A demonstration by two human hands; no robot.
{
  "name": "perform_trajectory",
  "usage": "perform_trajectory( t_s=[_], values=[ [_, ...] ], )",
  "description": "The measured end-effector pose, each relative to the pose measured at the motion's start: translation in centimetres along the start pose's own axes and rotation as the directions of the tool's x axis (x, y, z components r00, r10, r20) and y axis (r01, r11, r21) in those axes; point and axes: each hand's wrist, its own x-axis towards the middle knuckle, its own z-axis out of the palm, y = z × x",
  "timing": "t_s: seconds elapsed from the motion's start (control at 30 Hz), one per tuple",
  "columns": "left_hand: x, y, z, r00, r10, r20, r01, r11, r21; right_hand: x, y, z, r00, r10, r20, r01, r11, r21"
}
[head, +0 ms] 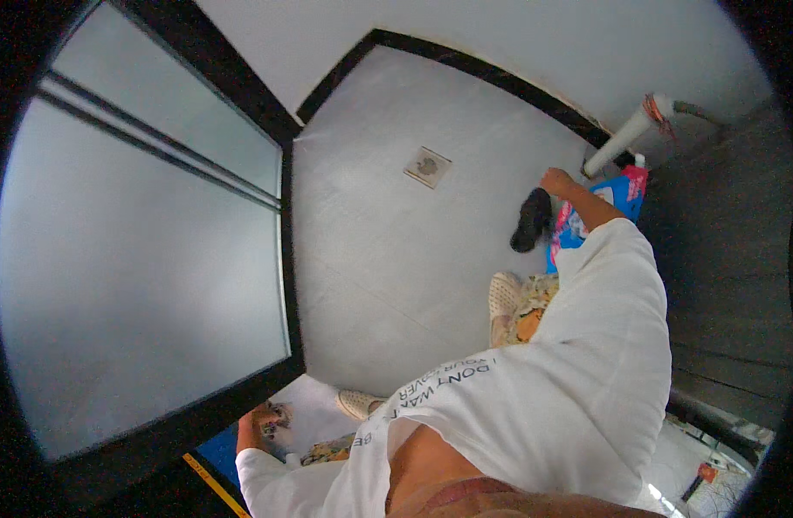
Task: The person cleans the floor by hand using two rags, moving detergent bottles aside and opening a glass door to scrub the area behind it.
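On the right, my right hand point(556, 182) is closed at the upper end of a dark, elongated object point(532, 220). It looks like a black shoe or a brush; the blur does not settle which. Just beside that forearm is a blue and pink plastic pouch point(570, 226) with a white cap, bearing writing and partly covered by my arm. My left hand point(262, 414) is low on the left, near the bottom edge of the frosted glass door point(144, 259). A small mottled item point(280, 417) shows at its fingers, too blurred to name, and the grip is unclear.
A square floor drain point(427, 166) is set in the grey floor point(370, 259). At the right wall stands a white pipe point(620, 142) tied with orange cord, next to a dark panel point(720, 259). My cream perforated shoes point(504, 294) are on the floor. A blue mat point(218, 453) lies lower left.
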Motion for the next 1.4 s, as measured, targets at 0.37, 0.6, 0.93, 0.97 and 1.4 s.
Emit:
perform_trajectory(
  t_s=[0.37, 0.6, 0.93, 0.97, 1.4],
  values=[
    [3.7, 21.4, -6.1, 0.973, 0.168, -0.159, -0.191, 0.972, -0.139, -4.6, -10.2, -2.8, 0.683, 0.723, 0.097, -0.650, 0.543, 0.531],
    [10.7, 25.9, -7.5, 0.855, 0.253, -0.452, -0.467, 0.753, -0.463, -3.2, -11.2, 3.3, 0.621, 0.760, -0.193, -0.516, 0.581, 0.629],
    [20.4, 34.4, -21.9, 0.541, 0.026, -0.841, -0.617, 0.691, -0.376, 8.9, -10.0, 2.0, 0.408, 0.794, -0.450, -0.206, 0.560, 0.802],
    [21.3, 35.0, -23.2, 0.545, 0.019, -0.838, -0.591, 0.718, -0.368, 11.6, -9.4, 0.3, 0.412, 0.723, -0.554, -0.081, 0.635, 0.768],
    [30.9, 34.4, -36.4, 0.235, 0.032, -0.972, -0.248, 0.968, -0.028, 14.9, -20.9, -6.4, 0.653, -0.163, -0.740, 0.756, 0.201, 0.623]
  ],
)
